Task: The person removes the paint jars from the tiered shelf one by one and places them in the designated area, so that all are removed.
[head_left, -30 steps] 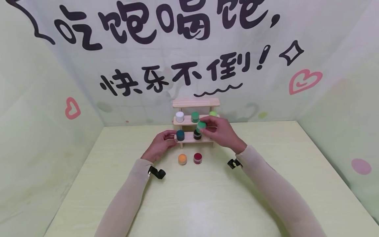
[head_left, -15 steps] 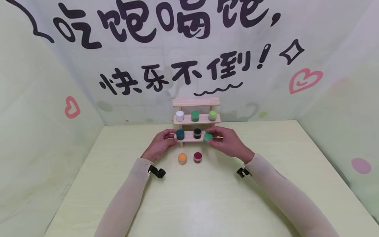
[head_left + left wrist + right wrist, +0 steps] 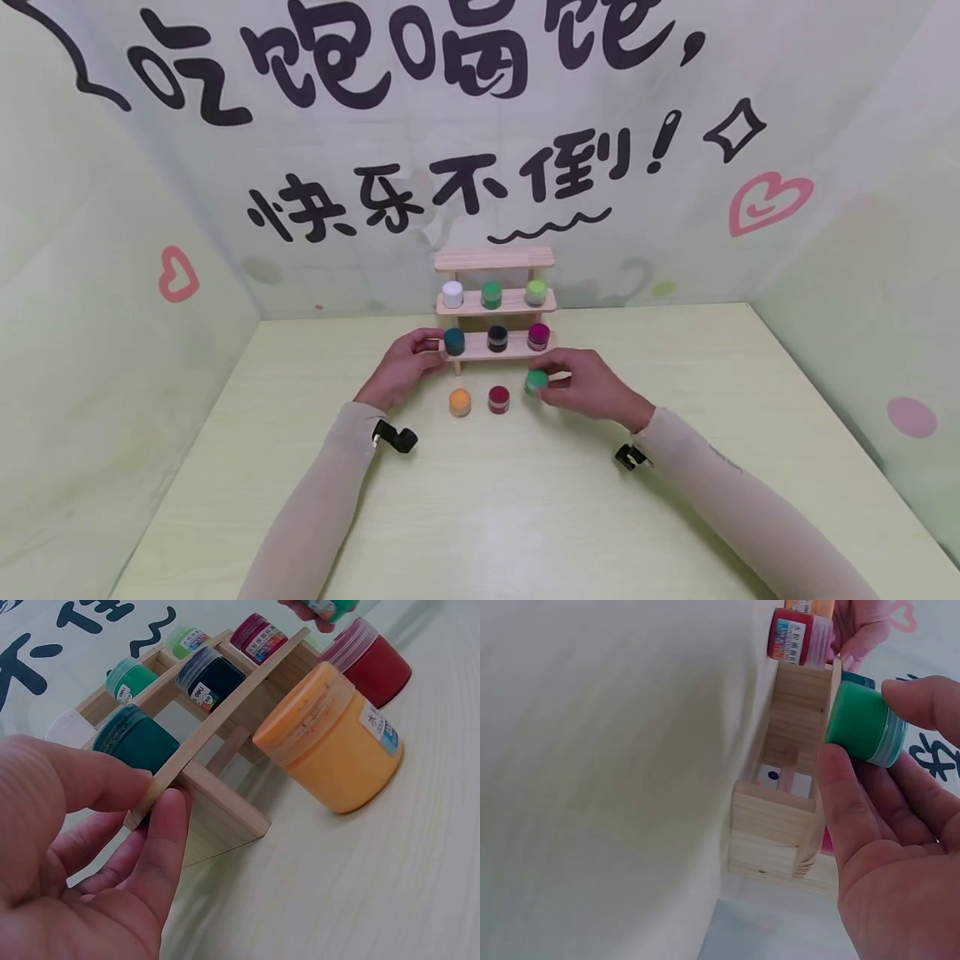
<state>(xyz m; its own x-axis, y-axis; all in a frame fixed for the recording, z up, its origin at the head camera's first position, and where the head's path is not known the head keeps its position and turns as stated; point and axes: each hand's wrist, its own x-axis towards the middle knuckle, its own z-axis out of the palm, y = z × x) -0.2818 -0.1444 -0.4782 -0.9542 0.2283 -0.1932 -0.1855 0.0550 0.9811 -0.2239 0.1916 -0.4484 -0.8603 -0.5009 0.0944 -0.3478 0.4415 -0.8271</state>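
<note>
In the head view, my left hand (image 3: 405, 367) holds the left end of the lowest tier of a small wooden display shelf (image 3: 495, 260). Thumb and fingers pinch the board's end, seen close in the left wrist view, beside a teal paint jar (image 3: 135, 739). My right hand (image 3: 592, 385) grips a green paint jar (image 3: 536, 382) between thumb and fingers, in front of the shelf's right end. The right wrist view shows this jar upright, above tabletop level. To its left on the table stand a dark red jar (image 3: 498, 400) and an orange jar (image 3: 460, 402).
The middle tier bears a white jar (image 3: 452, 294), another green jar (image 3: 491, 294) and a light green jar (image 3: 536, 293). On the lowest tier, a black jar (image 3: 497, 339) and a magenta jar (image 3: 538, 337) follow the teal one. A printed cloth (image 3: 337, 275) hangs behind.
My right hand has carried the green jar from before the middle tier, down and right past the lowest tier, to the shelf's front. The magenta jar has come into sight. My left hand stays put.
</note>
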